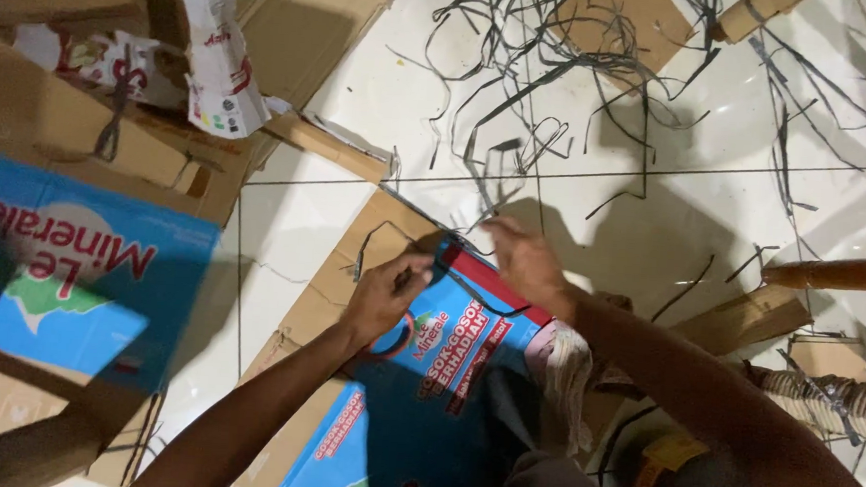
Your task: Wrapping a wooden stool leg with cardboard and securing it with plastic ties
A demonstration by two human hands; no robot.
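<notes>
A flattened blue and red printed cardboard box point(424, 393) lies on the white tile floor in front of me. A thin black plastic strap point(452, 260) runs across its far edge. My left hand point(385, 293) pinches that strap near the box's upper edge. My right hand point(524, 262) also grips the strap, a little farther right, with fingers curled around it. Both forearms reach in from the bottom of the view.
A tangle of loose black straps point(553, 80) covers the floor at the back. Brown cardboard boxes point(70, 111) and a blue printed box point(61, 271) are stacked at the left. Cardboard scraps point(749, 318) and a wooden pole point(837, 270) lie at the right.
</notes>
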